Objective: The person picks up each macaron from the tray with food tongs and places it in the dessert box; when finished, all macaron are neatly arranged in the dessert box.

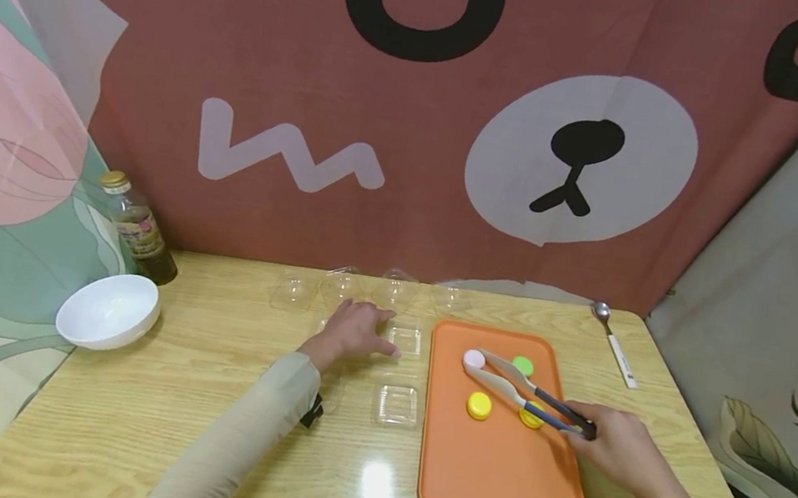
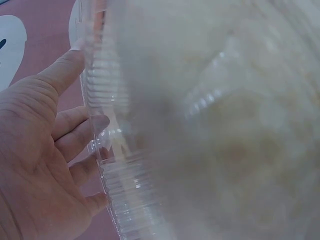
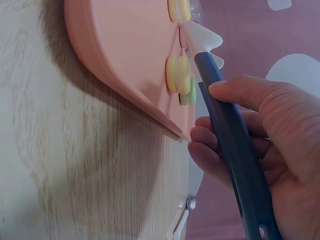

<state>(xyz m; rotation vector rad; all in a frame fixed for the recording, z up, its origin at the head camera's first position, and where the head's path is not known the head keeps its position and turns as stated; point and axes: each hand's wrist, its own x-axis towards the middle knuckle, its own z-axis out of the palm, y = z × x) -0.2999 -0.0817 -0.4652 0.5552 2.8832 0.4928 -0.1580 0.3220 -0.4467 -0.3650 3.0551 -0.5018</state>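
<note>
While the right hand (image 1: 618,448) curls its fingers round the tongs (image 3: 232,135), their tips bracket a pink macaron (image 1: 473,360) below and right of frame centre, on the orange tray (image 1: 497,481). It looks light and brittle-shelled; I'd nip its sides gently. The left hand (image 1: 355,330) spreads its fingers by a clear plastic container (image 2: 127,190), contact unclear.

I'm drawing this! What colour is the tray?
The tray is orange; the head view shows it best.

small curtained booth, cartoon-animal cloth (image 1: 432,110) behind, plant-print drapes (image 1: 774,332) either side, wood-grain table (image 1: 188,356) within
</note>
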